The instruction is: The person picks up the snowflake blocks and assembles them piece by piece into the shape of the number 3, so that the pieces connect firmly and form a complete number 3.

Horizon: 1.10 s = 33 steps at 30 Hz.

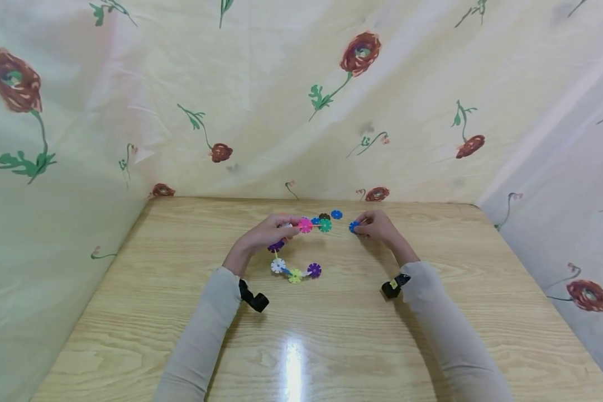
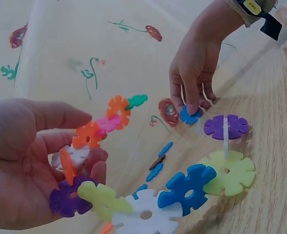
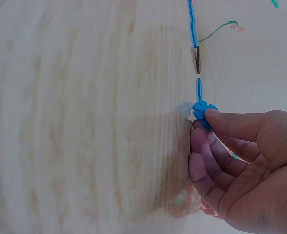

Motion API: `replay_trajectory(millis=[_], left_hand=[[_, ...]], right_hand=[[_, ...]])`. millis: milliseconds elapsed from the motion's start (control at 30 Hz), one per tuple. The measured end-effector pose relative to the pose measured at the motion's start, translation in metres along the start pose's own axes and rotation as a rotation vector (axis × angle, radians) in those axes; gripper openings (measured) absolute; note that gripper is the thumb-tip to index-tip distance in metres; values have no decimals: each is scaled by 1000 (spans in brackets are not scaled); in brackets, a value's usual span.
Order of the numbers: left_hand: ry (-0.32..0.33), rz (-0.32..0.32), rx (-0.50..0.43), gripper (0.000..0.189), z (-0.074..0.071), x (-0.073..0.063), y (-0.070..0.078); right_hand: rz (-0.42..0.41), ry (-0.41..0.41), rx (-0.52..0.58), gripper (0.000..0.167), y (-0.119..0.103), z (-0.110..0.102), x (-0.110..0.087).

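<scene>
My left hand (image 1: 268, 231) holds a chain of interlocked flower-shaped plastic discs above the table. In the left wrist view its fingers curl round the chain near an orange disc (image 2: 87, 135) and a white disc (image 2: 71, 157). One end of the chain carries a green disc (image 1: 325, 225); the other end is a purple disc (image 1: 314, 271). White, blue and yellow-green discs lie between. To the right, my right hand (image 1: 378, 228) pinches a single blue disc (image 3: 202, 113) between thumb and fingers, low at the tabletop. This blue disc is apart from the chain.
Several loose discs lie flat near the table's back edge, among them a blue one (image 1: 336, 214) and a brown one (image 1: 324, 216). Flower-printed cloth (image 1: 261, 100) hangs behind the wooden table (image 1: 362, 346) and along its sides.
</scene>
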<state>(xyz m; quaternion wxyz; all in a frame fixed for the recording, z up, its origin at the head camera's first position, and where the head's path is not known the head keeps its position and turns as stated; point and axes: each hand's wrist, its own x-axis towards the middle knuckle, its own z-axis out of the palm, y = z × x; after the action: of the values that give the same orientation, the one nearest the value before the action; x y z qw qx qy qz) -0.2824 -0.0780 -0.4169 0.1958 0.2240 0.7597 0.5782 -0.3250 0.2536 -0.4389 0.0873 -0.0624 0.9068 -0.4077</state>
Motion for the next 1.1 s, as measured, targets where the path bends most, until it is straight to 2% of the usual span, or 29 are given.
replay_trajectory(millis=[133, 267, 400, 500, 600, 733, 867, 1000, 1100], left_hand=[[23, -8, -33, 43, -1, 0, -2], [94, -57, -91, 45, -2, 0, -3], [181, -131, -142, 35, 0, -1, -1], [212, -159, -145, 25, 0, -1, 1], [192, -155, -144, 23, 0, -1, 1], [104, -117, -131, 26, -1, -3, 2], [30, -82, -101, 25, 0, -2, 3], [-6, -47, -72, 21, 2, -1, 5], [-26, -53, -55, 20, 3, -2, 7]], right_hand=[[1, -5, 11, 21, 2, -1, 1], [10, -7, 10, 21, 1, -1, 1], [17, -4, 4, 22, 1, -1, 2], [10, 5, 3, 23, 1, 1, 2], [-28, 13, 34, 25, -2, 3, 0], [-142, 2, 115, 27, -15, 7, -7], [-254, -41, 197, 26, -38, 12, -16], [-341, -94, 250, 23, -62, 18, -27], [-385, -135, 273, 20, -74, 24, -32]])
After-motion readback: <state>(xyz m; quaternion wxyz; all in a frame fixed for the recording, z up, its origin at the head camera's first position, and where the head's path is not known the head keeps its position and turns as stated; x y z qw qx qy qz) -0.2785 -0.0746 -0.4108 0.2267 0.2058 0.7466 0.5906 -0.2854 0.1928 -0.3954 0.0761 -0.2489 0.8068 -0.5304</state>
